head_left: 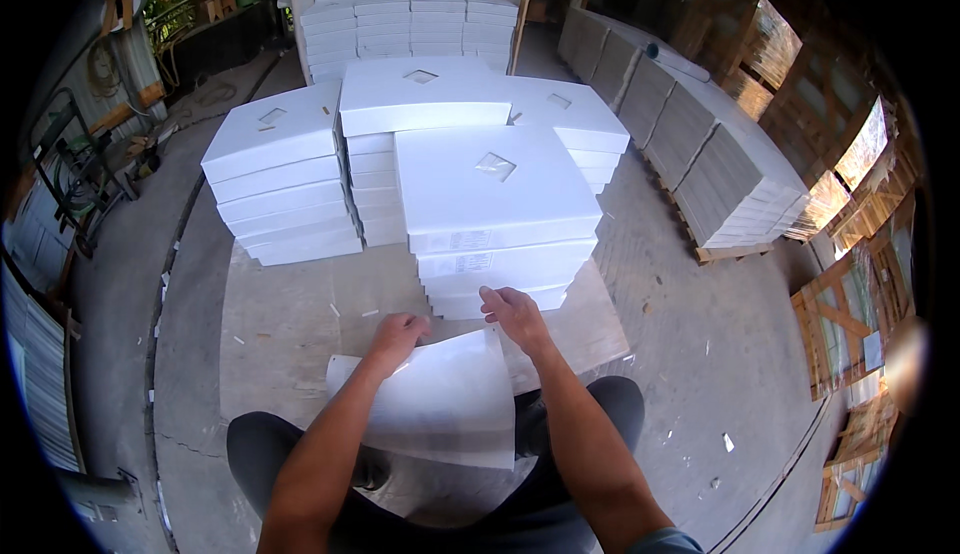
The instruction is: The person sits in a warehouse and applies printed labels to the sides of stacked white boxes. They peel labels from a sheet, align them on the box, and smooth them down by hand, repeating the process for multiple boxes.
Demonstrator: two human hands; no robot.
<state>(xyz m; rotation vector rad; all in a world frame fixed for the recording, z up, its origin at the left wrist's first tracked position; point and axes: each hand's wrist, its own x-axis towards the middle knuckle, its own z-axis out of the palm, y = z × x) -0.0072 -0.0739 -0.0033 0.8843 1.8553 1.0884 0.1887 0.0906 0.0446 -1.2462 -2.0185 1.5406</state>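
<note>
A thin whitish sheet (440,399) lies between my knees, its upper edge resting on the board and its lower edge sagging toward me. My left hand (398,334) is at the sheet's upper left edge, fingers curled in and slightly blurred; whatever they hold is hidden. Just beyond the sheet's upper right corner, my right hand (512,312) has thumb and fingers drawn together in a pinch. Anything between them is too small to make out. Close in front of it stands a stack of flat white boxes (495,179), with printed labels on the upper boxes' near sides.
More white box stacks stand at the left (275,144), the back (425,89) and the right (575,119) of the board (280,334). Behind is a larger box pile (405,14). A long row of grey stacked panels (700,134) sits on pallets at right. Scraps dot the floor.
</note>
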